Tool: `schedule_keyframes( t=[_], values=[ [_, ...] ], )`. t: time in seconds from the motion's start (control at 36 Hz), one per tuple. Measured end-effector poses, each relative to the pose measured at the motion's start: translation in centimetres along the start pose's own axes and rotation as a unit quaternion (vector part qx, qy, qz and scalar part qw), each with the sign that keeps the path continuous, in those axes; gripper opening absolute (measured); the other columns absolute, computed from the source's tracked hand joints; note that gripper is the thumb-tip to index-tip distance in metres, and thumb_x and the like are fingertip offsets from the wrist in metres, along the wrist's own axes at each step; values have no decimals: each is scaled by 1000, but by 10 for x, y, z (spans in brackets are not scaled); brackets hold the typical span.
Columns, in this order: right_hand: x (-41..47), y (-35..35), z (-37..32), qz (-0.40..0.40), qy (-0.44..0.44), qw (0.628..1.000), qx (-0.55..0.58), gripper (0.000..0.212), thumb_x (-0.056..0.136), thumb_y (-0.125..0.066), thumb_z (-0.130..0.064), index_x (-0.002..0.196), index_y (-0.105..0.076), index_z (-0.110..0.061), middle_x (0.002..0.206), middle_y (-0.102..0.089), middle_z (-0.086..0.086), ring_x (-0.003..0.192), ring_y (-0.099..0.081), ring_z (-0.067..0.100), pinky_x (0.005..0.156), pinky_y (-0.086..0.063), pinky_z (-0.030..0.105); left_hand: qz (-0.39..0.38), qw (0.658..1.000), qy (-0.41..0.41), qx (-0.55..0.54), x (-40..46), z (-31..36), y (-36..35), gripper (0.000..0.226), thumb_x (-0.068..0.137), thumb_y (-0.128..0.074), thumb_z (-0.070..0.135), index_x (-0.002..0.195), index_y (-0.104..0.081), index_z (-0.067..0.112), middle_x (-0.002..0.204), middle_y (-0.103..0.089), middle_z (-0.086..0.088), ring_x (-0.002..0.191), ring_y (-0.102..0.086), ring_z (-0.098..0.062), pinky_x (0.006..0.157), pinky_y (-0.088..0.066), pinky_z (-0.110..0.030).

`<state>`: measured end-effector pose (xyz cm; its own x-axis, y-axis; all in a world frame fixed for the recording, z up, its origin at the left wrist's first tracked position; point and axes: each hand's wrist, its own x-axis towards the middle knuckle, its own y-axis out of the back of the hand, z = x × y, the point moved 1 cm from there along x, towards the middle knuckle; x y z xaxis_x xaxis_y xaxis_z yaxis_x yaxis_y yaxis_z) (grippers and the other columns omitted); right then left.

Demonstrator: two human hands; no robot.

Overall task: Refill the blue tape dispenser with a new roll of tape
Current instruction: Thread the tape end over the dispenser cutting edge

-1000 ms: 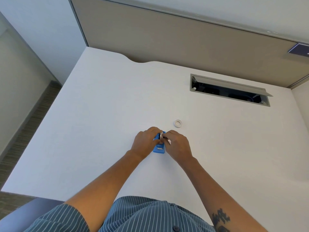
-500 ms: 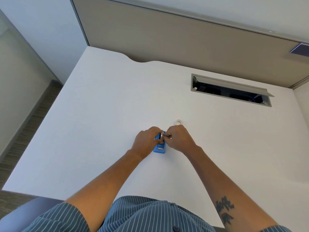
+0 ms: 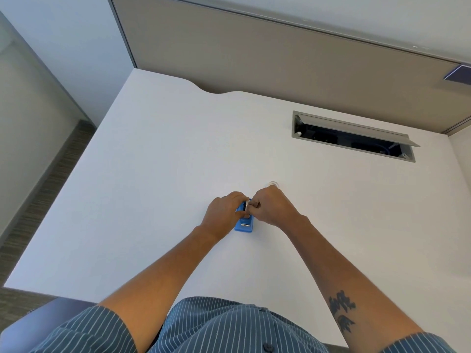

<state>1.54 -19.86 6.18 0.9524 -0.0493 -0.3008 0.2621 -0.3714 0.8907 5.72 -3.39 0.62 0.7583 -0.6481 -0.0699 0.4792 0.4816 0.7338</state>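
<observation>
The blue tape dispenser (image 3: 244, 225) stands on the white desk (image 3: 158, 179), its metal cutter end facing me. My left hand (image 3: 224, 212) grips its left side, fingers curled over the top. My right hand (image 3: 271, 208) pinches a small white roll of tape (image 3: 246, 206) at the top of the dispenser. A second small white ring (image 3: 273, 184) lies on the desk just beyond my right hand, mostly hidden by my knuckles.
An open cable trough (image 3: 353, 138) with a grey flap is set into the desk at the back right. A beige partition (image 3: 280, 59) runs along the desk's far edge. The desk's left edge drops to carpeted floor (image 3: 38, 200).
My right hand has shifted up and to the right, now covering most of the white ring on the desk. My left hand and the dispenser stayed in place.
</observation>
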Motion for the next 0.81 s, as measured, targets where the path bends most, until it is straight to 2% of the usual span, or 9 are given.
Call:
schedule_keyframes(
  t=[0.08, 0.28, 0.42, 0.53, 0.64, 0.75, 0.81],
  values=[
    [0, 0, 0, 0, 1, 1000, 5, 37, 90, -59, -18, 54, -50, -14, 58, -58, 13, 50, -26, 20, 83, -55, 55, 1, 1000, 2, 2, 1, -1, 0, 32, 91, -72, 33, 120, -69, 22, 124, -69, 7, 97, -68, -20, 88, -53, -35],
    [0, 0, 2, 10, 5, 1000, 15, 31, 89, -59, -15, 61, -64, -3, 58, -62, 13, 53, -31, 21, 84, -54, 53, 6, 1000, -7, 3, 0, -1, -1, 28, 93, -71, 33, 119, -70, 23, 120, -70, 8, 94, -68, -19, 87, -53, -35],
    [0, -2, 1, 20, 14, 1000, 10, 30, 87, -59, -15, 60, -64, -2, 55, -62, 12, 52, -31, 22, 83, -55, 51, 3, 1000, -3, 5, 0, -3, -2, 29, 92, -70, 34, 119, -69, 23, 121, -69, 9, 95, -67, -19, 88, -53, -37],
    [-2, -3, 3, 10, 19, 1000, -17, 35, 92, -56, -22, 62, -64, -6, 56, -59, 7, 47, -29, 17, 79, -55, 52, 2, 1000, -2, 1, 1, -3, -2, 26, 94, -69, 33, 118, -69, 23, 121, -69, 9, 95, -67, -19, 89, -53, -38],
    [-3, -2, -1, 5, 20, 1000, -17, 35, 93, -61, -22, 61, -63, -10, 56, -53, 2, 50, -39, 19, 68, -55, 52, 1, 1000, -2, 1, 1, -5, -2, 26, 94, -68, 32, 119, -69, 24, 123, -69, 9, 98, -67, -19, 92, -53, -38],
    [0, -1, 0, 10, 26, 999, -38, 40, 94, -60, -21, 56, -52, -15, 51, -46, 0, 47, -31, 17, 73, -55, 53, 2, 1000, -1, -3, 2, -3, -3, 27, 94, -70, 33, 119, -69, 23, 123, -69, 8, 98, -67, -20, 92, -53, -38],
    [2, -2, 0, 8, 29, 999, -46, 39, 93, -59, -22, 55, -53, -13, 49, -43, -2, 46, -28, 15, 76, -55, 52, 3, 1000, 0, -4, 2, -3, -4, 27, 93, -70, 34, 119, -69, 23, 121, -69, 8, 97, -68, -20, 91, -54, -38]
  ],
)
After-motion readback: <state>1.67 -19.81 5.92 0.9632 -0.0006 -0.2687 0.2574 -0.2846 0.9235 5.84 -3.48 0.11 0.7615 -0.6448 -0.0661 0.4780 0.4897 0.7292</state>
